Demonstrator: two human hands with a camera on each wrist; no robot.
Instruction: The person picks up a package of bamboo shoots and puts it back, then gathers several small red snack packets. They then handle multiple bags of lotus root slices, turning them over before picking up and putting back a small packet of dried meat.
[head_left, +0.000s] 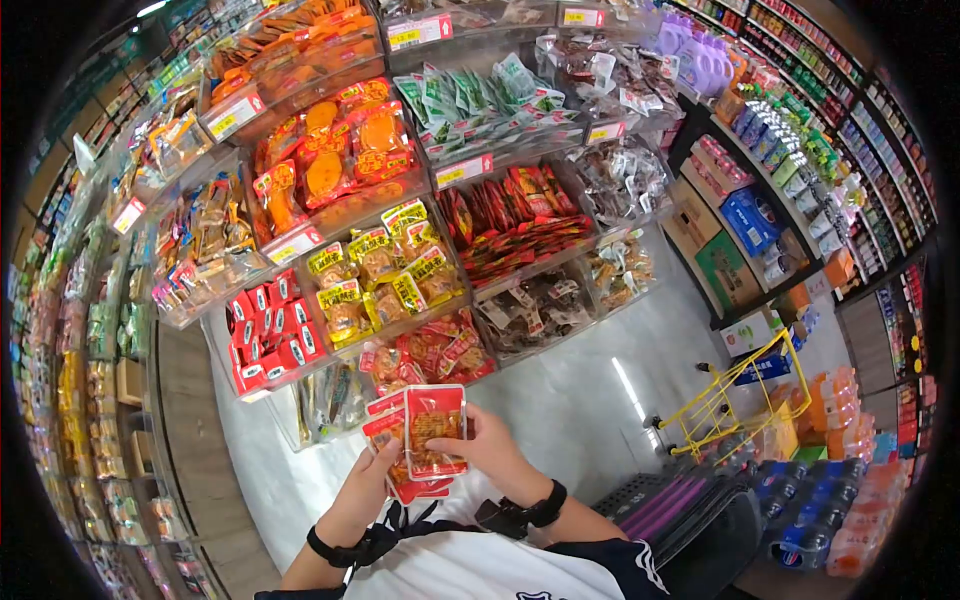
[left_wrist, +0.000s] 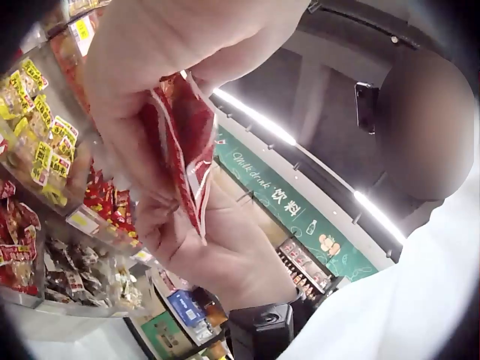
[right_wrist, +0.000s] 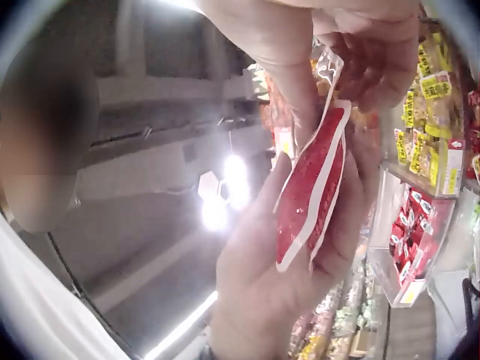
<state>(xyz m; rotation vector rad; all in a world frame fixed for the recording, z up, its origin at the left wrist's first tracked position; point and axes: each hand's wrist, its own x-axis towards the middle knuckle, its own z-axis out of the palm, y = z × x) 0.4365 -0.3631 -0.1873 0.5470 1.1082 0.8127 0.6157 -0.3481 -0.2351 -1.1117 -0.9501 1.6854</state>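
On my feed: left hand [head_left: 370, 485] grasping a fan of red packets [head_left: 385, 428]; right hand [head_left: 492, 452] pinching the front packet [head_left: 437, 412], overlapping them. Yellow packages [head_left: 385, 265] in a bin beyond the grip; yellow cart [head_left: 735, 395] off right.

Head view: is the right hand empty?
No, the right hand grips a red-bordered packet, with its thumb lying across the front.
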